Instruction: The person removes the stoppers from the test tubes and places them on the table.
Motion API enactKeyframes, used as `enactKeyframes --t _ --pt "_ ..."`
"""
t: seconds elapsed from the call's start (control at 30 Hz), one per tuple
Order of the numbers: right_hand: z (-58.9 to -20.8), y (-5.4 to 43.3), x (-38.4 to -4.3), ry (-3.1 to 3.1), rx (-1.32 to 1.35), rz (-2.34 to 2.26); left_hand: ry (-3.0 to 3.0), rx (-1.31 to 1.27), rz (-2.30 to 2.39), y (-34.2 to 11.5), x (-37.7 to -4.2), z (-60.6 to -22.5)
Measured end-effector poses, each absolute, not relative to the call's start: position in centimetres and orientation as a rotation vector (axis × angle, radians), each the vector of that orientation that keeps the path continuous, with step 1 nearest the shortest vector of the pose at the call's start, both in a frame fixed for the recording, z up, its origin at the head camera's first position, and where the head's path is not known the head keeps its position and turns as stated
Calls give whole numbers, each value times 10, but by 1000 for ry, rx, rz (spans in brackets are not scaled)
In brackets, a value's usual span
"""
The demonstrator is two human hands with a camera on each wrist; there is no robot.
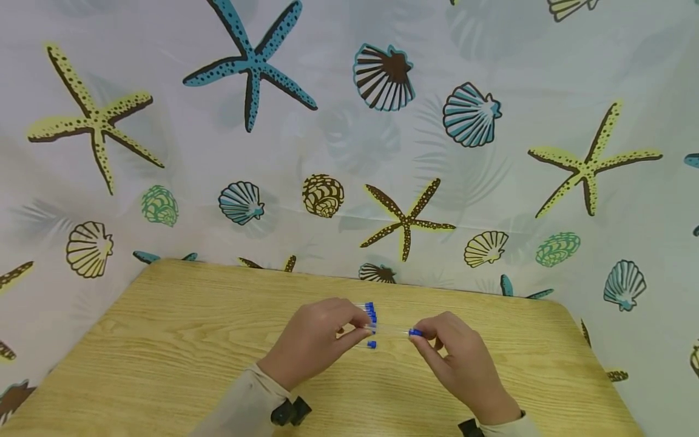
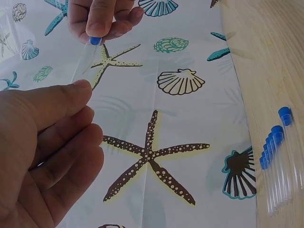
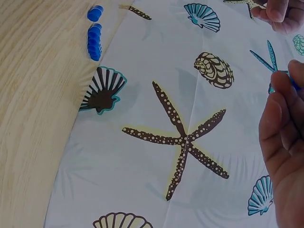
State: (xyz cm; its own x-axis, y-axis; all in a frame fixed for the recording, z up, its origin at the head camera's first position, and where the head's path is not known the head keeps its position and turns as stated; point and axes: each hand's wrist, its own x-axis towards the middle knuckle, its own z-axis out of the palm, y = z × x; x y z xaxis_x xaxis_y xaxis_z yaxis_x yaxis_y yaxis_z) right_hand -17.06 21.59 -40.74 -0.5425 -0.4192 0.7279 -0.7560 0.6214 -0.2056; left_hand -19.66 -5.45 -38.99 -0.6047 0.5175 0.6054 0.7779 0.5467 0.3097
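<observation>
A clear test tube (image 1: 390,329) with a blue cap (image 1: 416,332) is held level between both hands in the head view. My left hand (image 1: 322,334) pinches the clear tube's far end between thumb and forefinger. At the capped end, my right hand (image 1: 455,358) grips the blue cap between thumb and fingertips. The left wrist view shows the same tube (image 2: 85,61) stretched between the left fingertips and the right hand (image 2: 102,19). Several more capped test tubes (image 2: 280,166) lie side by side on the table, partly hidden behind my left hand in the head view.
The wooden table (image 1: 191,340) has rounded far corners. A pale cloth (image 1: 338,139) printed with starfish and shells hangs behind it and along both sides. Dark wrist cameras (image 1: 290,411) are strapped at the sleeves.
</observation>
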Motion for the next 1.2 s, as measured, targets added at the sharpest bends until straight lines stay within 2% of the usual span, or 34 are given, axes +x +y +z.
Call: enactKeyframes --t 0.7,1.2 --pt "-404 219 -175 -2258 1047 703 -2327 -1079 -752 -57 -200 -389" --pt "-404 219 -171 -2249 946 677 -2373 -1067 -730 -54 -197 -388"
